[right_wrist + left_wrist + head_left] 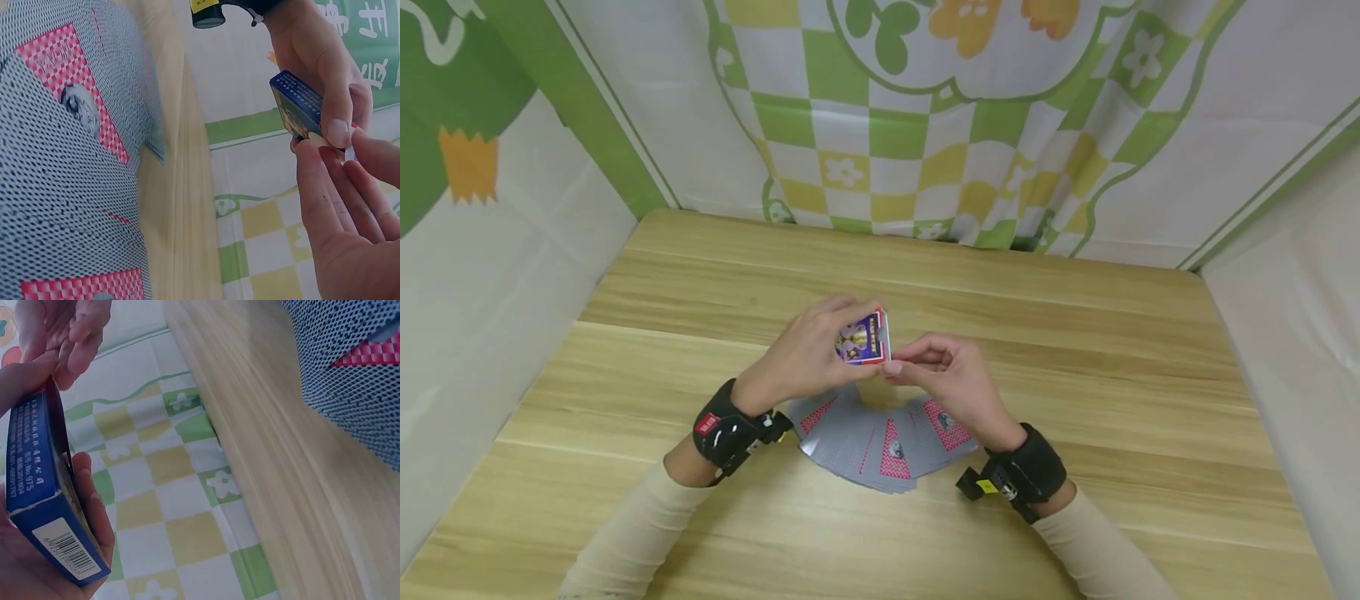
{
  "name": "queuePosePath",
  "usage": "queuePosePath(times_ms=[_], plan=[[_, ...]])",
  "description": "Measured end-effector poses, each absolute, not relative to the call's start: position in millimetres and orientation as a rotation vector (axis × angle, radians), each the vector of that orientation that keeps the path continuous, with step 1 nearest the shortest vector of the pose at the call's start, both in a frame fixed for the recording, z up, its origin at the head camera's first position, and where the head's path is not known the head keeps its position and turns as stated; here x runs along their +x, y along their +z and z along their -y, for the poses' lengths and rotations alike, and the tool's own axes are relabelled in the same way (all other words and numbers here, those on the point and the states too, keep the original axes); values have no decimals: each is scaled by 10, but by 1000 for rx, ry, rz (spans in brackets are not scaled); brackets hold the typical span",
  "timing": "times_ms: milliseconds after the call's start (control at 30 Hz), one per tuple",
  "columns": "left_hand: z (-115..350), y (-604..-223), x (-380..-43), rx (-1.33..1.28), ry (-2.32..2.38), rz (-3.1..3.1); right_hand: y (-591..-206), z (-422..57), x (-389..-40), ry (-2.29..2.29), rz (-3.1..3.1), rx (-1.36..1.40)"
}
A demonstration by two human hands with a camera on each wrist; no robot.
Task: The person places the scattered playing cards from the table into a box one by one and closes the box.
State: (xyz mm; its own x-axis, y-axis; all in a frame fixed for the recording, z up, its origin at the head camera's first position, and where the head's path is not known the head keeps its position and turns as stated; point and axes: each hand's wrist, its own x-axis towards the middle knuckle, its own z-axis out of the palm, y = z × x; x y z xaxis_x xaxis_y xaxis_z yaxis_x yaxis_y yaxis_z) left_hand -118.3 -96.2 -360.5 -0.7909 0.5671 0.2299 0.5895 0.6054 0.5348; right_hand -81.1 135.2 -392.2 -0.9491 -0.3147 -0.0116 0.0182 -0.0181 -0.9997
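My left hand (805,348) grips a small playing card box (859,340) between thumb and fingers, above the table. Blue sides with white print show in the left wrist view, along with a barcode label (66,549) on one end. At the box's other end, my right hand (953,375) pinches the edge by its near corner with thumb and forefinger. What lies inside the box is hidden. Just below both hands, a fan of playing cards (847,442) is spread in an arc on the table, mostly grey-patterned with several red-checked ones.
The wooden table (1112,467) carries the cards and reaches back to a checked green, yellow and white cloth (898,133). Pale panels stand on the left (512,275) and right (1300,250). Black straps with small cameras sit on both wrists.
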Motion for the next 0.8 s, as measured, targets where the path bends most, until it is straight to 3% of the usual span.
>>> queuePosePath(times_ms=[133, 400, 800], plan=[[980, -3619, -1187, -1041, -940, 2801, -3896, -1372, -815, -1952, -2099, -356], [1087, -3581, -1174, -1029, -912, 2843, -3704, -1729, -952, -1305, -2590, -738], [1166, -3639, -1172, -1076, -818, 2883, -4062, -1939, -960, -662, -2582, -810]])
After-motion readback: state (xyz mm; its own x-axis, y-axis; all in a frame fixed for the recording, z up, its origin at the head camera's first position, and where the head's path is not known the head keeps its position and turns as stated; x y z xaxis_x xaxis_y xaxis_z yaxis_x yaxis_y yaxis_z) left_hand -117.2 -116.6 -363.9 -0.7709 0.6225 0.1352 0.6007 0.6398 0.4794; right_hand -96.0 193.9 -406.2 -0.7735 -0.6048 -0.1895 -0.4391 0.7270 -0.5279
